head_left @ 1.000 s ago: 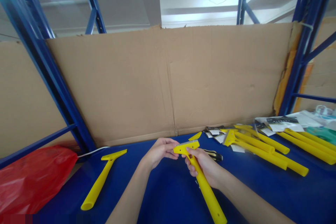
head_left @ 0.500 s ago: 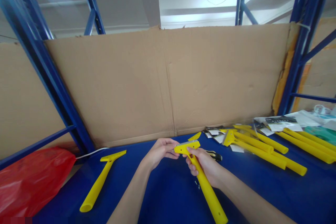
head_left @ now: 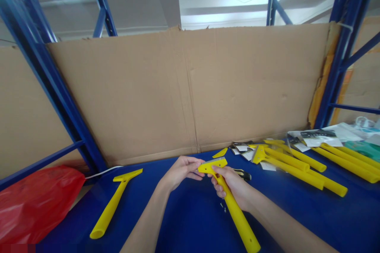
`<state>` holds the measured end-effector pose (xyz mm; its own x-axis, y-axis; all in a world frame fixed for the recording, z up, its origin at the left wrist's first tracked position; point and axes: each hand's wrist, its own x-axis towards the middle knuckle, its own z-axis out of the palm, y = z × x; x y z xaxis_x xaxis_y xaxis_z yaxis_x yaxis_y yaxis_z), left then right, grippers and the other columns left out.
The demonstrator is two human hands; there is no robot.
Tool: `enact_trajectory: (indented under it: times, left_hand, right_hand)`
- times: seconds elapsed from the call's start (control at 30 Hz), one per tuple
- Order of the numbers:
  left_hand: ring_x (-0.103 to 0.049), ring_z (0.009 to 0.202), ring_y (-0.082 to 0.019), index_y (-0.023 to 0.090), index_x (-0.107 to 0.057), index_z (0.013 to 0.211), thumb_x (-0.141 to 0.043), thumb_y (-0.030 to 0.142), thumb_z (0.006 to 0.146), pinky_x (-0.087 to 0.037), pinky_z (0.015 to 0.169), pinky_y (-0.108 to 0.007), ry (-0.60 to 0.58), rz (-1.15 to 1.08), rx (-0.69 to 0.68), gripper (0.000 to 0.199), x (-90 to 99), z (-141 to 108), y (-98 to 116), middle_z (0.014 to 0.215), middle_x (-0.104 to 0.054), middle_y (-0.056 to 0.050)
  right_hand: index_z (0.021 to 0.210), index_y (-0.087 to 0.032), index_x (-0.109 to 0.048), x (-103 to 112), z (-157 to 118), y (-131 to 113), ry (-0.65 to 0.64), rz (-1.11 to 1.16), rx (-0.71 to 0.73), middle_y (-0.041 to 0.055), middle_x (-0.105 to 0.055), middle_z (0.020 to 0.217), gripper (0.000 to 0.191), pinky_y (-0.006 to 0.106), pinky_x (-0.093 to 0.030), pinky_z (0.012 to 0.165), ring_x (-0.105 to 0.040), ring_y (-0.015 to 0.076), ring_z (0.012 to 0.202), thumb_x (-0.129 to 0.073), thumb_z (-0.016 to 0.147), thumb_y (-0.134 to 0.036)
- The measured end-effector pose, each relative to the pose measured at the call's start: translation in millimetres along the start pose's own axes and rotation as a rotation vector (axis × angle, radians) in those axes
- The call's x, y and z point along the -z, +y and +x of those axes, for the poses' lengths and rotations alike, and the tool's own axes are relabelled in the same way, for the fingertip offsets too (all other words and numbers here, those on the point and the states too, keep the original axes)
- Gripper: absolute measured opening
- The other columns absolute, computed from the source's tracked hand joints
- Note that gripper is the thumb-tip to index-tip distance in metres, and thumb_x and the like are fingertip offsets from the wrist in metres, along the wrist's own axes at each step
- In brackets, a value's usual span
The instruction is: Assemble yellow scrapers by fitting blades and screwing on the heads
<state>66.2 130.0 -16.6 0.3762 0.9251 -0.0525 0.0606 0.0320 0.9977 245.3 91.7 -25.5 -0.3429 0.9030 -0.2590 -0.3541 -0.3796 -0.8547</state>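
Note:
My right hand [head_left: 227, 184] is wrapped round the neck of a yellow scraper [head_left: 239, 219], its head up and its long handle slanting down to the right. A metal blade edge shows along the top of the head. My left hand [head_left: 182, 172] pinches at the left end of that head, fingertips touching it; whether a small part is between them is hidden. A loose yellow piece [head_left: 220, 153] lies just behind the scraper head. Small screws [head_left: 223, 207] lie on the blue table left of the handle. Another yellow scraper [head_left: 114, 201] lies at the left.
Several yellow scrapers [head_left: 292, 172] and handles [head_left: 347, 164] lie at the right by printed packets [head_left: 320, 138]. A cutter [head_left: 243, 174] is behind my right hand. A red bag [head_left: 38, 205] sits left; cardboard [head_left: 148, 95] and blue posts stand behind the table [head_left: 178, 221].
The held scraper and my right hand have shifted very slightly to the right. My left hand stays at the head's left end.

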Motion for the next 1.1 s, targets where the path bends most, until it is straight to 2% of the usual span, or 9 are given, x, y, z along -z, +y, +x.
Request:
enact_trajectory:
  times: [0.17,0.43,0.77,0.97,1.1]
  left_hand:
    - [-0.069,0.072,-0.021,0.010,-0.069,0.095,-0.075,0.041,0.064,-0.054,0.066,-0.032,0.004,-0.003,-0.016,0.044,-2.9,1.4,-0.7,0.087,-0.072,-0.013]
    - [-0.069,0.066,-0.020,0.008,-0.068,0.090,-0.077,0.038,0.061,-0.055,0.067,-0.033,0.069,-0.027,0.008,0.042,-4.2,1.2,0.7,0.078,-0.072,-0.012]
    - [-0.068,0.064,-0.018,0.009,-0.067,0.086,-0.076,0.029,0.062,-0.054,0.061,-0.028,0.091,-0.101,0.061,0.033,-6.9,-2.9,7.4,0.077,-0.072,-0.012]
    - [-0.069,0.066,-0.020,0.009,-0.067,0.087,-0.076,0.031,0.062,-0.055,0.063,-0.030,0.061,-0.095,0.064,0.034,-5.5,-3.0,6.9,0.080,-0.072,-0.013]
    - [-0.070,0.070,-0.021,0.009,-0.067,0.092,-0.077,0.032,0.062,-0.055,0.067,-0.032,0.040,-0.063,0.047,0.039,-4.4,-3.3,6.5,0.085,-0.073,-0.014]
  right_hand:
    - [0.070,-0.014,-0.053,0.4,1.4,1.1,0.006,0.007,0.014,-0.0038,-0.049,0.049,0.019,0.015,-0.024,0.032,-0.035,0.0029,0.032,-0.047,0.086,-0.025]
    - [0.074,-0.014,-0.053,3.1,4.7,4.0,-0.017,0.019,0.000,-0.0027,-0.050,0.050,0.022,0.016,-0.027,0.034,-0.038,0.0045,0.035,-0.043,0.087,-0.029]
    - [0.076,-0.013,-0.054,6.3,8.5,3.5,-0.078,0.052,-0.092,-0.0005,-0.051,0.050,0.042,0.017,-0.029,0.036,-0.040,0.0062,0.035,-0.030,0.092,-0.044]
    - [0.075,-0.013,-0.054,6.9,7.9,3.8,-0.082,0.046,-0.073,-0.0011,-0.050,0.049,0.040,0.017,-0.028,0.035,-0.040,0.0062,0.034,-0.032,0.091,-0.041]
    - [0.075,-0.013,-0.055,6.1,5.8,3.1,-0.053,0.023,-0.055,-0.0016,-0.051,0.049,0.031,0.017,-0.028,0.035,-0.040,0.0054,0.034,-0.038,0.089,-0.034]
